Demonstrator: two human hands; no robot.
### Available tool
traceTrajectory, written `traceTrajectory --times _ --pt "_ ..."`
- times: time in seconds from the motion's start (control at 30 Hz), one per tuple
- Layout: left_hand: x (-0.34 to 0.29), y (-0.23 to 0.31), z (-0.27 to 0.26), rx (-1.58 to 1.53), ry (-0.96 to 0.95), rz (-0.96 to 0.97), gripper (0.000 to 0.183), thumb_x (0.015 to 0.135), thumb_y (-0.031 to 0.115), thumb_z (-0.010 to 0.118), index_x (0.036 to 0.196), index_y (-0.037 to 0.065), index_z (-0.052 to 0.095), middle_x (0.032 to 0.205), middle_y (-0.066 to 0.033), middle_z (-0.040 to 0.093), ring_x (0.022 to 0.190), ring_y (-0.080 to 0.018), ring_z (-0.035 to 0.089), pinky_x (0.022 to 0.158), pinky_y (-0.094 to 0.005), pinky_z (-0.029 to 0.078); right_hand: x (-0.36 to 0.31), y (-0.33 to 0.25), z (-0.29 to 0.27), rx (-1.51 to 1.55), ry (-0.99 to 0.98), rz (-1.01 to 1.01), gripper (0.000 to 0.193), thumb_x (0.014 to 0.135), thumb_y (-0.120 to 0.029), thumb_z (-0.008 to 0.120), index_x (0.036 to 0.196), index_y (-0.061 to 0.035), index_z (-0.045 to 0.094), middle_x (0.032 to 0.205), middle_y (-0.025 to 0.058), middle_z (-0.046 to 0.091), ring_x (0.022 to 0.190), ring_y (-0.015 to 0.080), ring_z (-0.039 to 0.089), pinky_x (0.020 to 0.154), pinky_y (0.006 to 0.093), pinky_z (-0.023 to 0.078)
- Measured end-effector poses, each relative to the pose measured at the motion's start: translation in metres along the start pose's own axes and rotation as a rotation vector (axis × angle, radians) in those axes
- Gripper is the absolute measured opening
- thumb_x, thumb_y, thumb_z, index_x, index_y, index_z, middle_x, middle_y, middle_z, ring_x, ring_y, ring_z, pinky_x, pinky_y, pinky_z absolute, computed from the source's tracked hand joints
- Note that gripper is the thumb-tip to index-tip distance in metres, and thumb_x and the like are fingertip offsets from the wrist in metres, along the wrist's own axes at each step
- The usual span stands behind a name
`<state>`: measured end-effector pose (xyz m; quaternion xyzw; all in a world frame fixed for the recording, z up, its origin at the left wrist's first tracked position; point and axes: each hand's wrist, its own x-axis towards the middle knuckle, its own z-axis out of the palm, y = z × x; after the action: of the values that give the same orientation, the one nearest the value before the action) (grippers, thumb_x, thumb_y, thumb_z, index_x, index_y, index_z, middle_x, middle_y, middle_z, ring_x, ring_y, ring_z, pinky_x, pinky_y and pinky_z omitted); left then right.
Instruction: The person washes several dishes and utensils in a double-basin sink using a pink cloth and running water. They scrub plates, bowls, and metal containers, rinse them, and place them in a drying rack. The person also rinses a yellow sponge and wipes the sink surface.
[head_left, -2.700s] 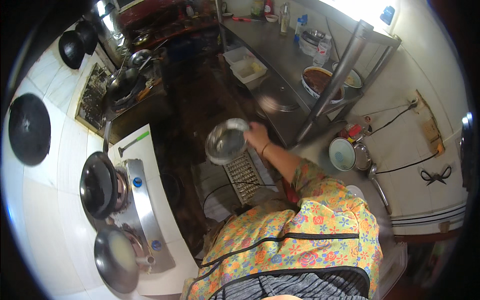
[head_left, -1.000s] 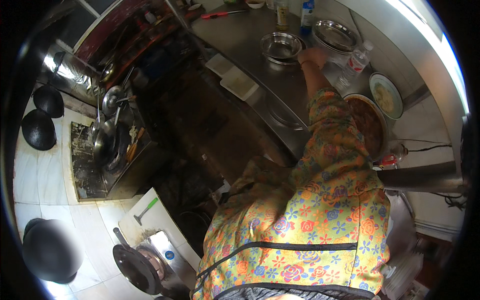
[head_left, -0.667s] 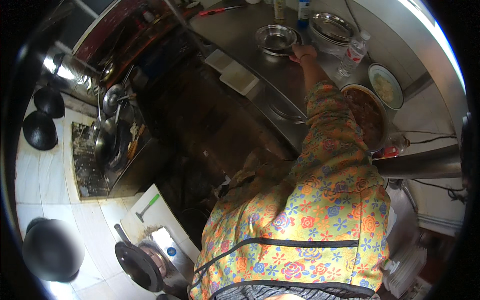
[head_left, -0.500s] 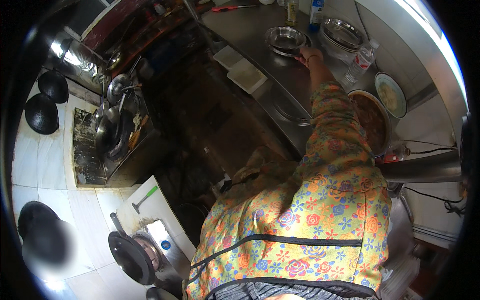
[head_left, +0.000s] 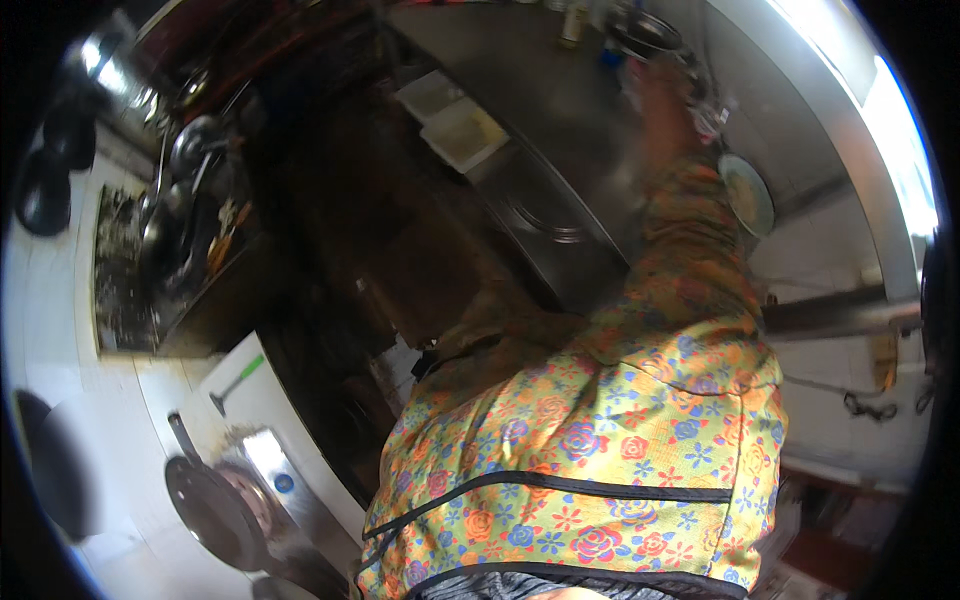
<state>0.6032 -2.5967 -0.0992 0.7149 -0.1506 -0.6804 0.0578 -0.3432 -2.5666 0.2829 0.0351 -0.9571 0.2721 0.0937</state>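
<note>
My right arm, in a flowered sleeve, reaches to the far right of the steel counter point(head_left: 590, 110). My right hand point(head_left: 662, 88) is smeared by motion and is at the near rim of a shiny steel bowl point(head_left: 645, 36). It appears closed on that rim, though the single fingers do not show. Whatever lies under the bowl is hard to make out. A clear plastic bottle point(head_left: 712, 122) shows partly, just right of my wrist. My left sleeve point(head_left: 510, 330) runs into the dark area on the left, and no left hand can be made out there.
Pale trays point(head_left: 462, 132) lie along the counter's left edge. A light plate point(head_left: 746, 194) leans by the wall beyond my forearm. Left are a stove with woks and ladles point(head_left: 195, 180), a green-handled tool point(head_left: 238, 382) on a white surface, and a dark pan point(head_left: 215, 510).
My right hand has moved right, and the steel bowls it touched have left their spot on the counter. The view has shifted, and my forearm now covers the pot of reddish food.
</note>
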Motion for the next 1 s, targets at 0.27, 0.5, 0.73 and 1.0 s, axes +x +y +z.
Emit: traceTrajectory --times 0.27,0.5,0.73,1.0 --pt "-0.012 -0.071 -0.015 -0.188 0.061 -0.054 0.027 0.097 0.015 0.056 0.117 -0.003 0.059 0.103 -0.0196 0.066 0.083 -0.0307 0.067 0.061 -0.0403 0.053 0.085 0.073 0.049 -0.850 0.076 -0.255 0.066 0.094 -0.062 0.036 0.123 -0.0097 0.064 0.128 0.0105 0.060 0.119 0.0289 0.056 0.097 0.0468 0.047" --pt "-0.039 -0.145 -0.006 -0.487 0.190 -0.113 0.028 0.098 0.015 0.056 0.118 -0.003 0.059 0.104 -0.0202 0.067 0.083 -0.0311 0.067 0.061 -0.0406 0.053 0.011 -0.065 0.131 1.396 -0.461 0.280 0.016 0.096 -0.018 0.055 0.092 -0.0035 0.062 0.076 0.0070 0.061 0.065 0.0190 0.058 0.066 0.0284 0.056" --pt "-0.050 -0.202 0.016 -0.811 0.260 -0.250 0.024 0.100 0.018 0.055 0.116 0.003 0.065 0.103 -0.0139 0.070 0.072 -0.0239 0.065 0.062 -0.0374 0.054 -0.305 -0.204 0.157 0.927 -1.162 -0.253 0.018 0.092 -0.016 0.056 0.075 -0.0131 0.053 0.061 -0.0009 0.049 0.050 0.0104 0.044 0.045 0.0255 0.035" --pt "-0.058 -0.311 0.066 -1.088 0.378 -0.200 0.013 0.094 0.016 0.057 0.092 0.006 0.066 0.086 -0.0054 0.069 0.070 -0.0200 0.065 0.060 -0.0359 0.052 -0.588 -0.216 0.176 0.363 -1.825 -0.585 0.024 0.097 -0.023 0.060 0.081 -0.0060 0.058 0.064 -0.0007 0.053 0.053 0.0075 0.046 0.046 0.0250 0.038"
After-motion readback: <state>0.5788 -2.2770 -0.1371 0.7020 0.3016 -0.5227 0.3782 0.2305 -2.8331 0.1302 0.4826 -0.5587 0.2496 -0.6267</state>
